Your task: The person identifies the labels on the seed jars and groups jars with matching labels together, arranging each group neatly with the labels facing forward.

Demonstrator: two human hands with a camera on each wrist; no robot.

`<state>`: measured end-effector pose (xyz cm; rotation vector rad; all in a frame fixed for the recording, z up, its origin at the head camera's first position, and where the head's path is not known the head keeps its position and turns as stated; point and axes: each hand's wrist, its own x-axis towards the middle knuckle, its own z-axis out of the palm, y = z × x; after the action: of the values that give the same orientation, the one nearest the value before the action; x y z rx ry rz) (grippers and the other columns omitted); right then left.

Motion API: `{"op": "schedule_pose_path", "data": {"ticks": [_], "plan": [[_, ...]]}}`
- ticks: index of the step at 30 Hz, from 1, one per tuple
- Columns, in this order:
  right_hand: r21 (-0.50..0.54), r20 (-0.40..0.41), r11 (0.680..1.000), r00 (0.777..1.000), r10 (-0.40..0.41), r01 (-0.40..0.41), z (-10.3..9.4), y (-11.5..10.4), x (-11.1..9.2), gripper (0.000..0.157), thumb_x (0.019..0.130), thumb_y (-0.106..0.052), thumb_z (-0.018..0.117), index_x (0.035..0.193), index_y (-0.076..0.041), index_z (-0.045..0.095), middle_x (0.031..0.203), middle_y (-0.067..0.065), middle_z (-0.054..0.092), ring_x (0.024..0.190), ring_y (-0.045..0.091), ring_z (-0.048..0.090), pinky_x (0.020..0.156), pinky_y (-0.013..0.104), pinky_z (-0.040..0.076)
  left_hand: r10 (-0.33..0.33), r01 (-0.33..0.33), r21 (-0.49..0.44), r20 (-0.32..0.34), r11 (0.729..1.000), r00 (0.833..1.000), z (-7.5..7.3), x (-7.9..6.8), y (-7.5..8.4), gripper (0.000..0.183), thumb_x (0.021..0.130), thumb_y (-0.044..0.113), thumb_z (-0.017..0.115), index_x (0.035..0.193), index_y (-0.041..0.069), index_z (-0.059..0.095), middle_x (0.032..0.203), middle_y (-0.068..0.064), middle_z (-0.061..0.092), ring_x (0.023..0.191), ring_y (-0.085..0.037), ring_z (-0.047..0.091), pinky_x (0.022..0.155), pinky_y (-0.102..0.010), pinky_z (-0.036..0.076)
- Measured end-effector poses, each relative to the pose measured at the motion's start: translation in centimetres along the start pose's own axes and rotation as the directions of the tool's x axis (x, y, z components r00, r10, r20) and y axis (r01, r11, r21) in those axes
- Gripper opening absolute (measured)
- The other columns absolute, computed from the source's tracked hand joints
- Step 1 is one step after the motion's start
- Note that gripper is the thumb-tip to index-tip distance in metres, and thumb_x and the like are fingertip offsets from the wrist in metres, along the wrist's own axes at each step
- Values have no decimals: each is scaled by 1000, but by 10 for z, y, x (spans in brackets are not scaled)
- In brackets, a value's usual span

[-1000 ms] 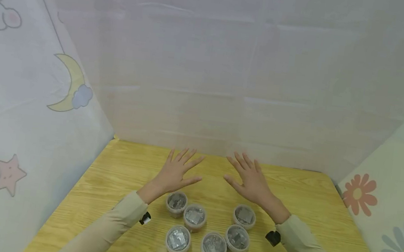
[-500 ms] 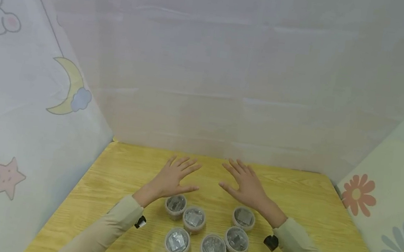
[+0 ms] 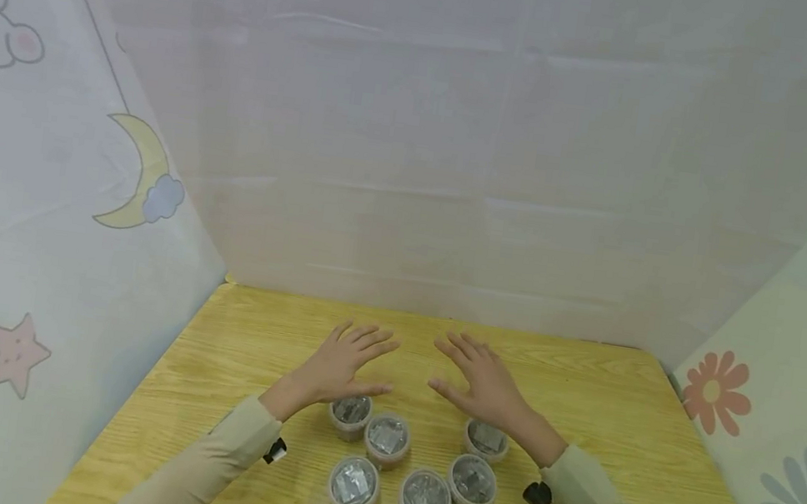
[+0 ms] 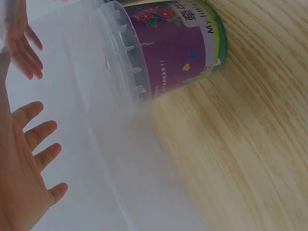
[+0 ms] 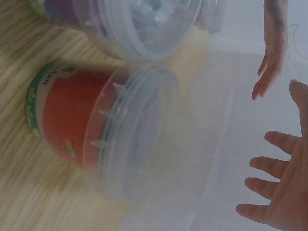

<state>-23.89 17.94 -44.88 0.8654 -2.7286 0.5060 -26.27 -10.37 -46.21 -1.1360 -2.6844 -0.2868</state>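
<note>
My left hand (image 3: pixel 338 363) hovers with spread, slightly bent fingers over the back of the left cluster of lidded plastic tubs, holding nothing. Opposite it, my right hand (image 3: pixel 485 384) is held the same way, palm turned inward, also holding nothing. Below the left hand stand a back tub (image 3: pixel 351 414), a second tub (image 3: pixel 387 437) and a front tub (image 3: pixel 353 488). On the right are a back tub (image 3: pixel 486 440), partly hidden by the right hand, a middle tub (image 3: pixel 471 484) and a front tub (image 3: pixel 425 500). The left wrist view shows a purple-labelled tub (image 4: pixel 173 45); the right wrist view, a red-labelled tub (image 5: pixel 82 110).
The tubs stand on a wood-grain table (image 3: pixel 231 483). A pale sheet (image 3: pixel 415 161) hangs along its back edge. Printed sheets close in the sides, with a moon (image 3: pixel 141 173) at left and flowers (image 3: pixel 711 391) at right.
Both hands have drawn back toward the tubs and slightly closer together, and their fingers have bent a little more. The tubs stay where they were.
</note>
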Motion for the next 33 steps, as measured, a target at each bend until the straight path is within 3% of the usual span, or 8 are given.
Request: {"op": "schedule_pose_path", "data": {"ticks": [9,25,33], "plan": [[10,-15,999,999,-44,44,9,-3,-5,63,88,-56,53,138,-18,46,141,13,43,130,40,36,98,64,32,38,-38,3,16,999,999,5,-5,-1,75,85,73,34,146,28,30,149,3,33,138,-22,27,112,-55,13],[50,98,998,994,-39,35,23,-13,-10,65,88,-58,50,140,-20,43,139,13,45,132,39,34,102,62,29,97,-101,42,76,994,992,13,-15,4,75,84,73,36,142,25,38,146,1,37,135,-24,32,110,-56,18],[47,135,998,989,-55,49,27,-18,-14,62,89,-56,50,138,-18,46,141,10,44,133,36,34,105,60,26,99,-102,20,127,995,987,16,-20,6,76,83,74,36,143,27,36,148,2,35,138,-21,26,111,-54,16]]}}
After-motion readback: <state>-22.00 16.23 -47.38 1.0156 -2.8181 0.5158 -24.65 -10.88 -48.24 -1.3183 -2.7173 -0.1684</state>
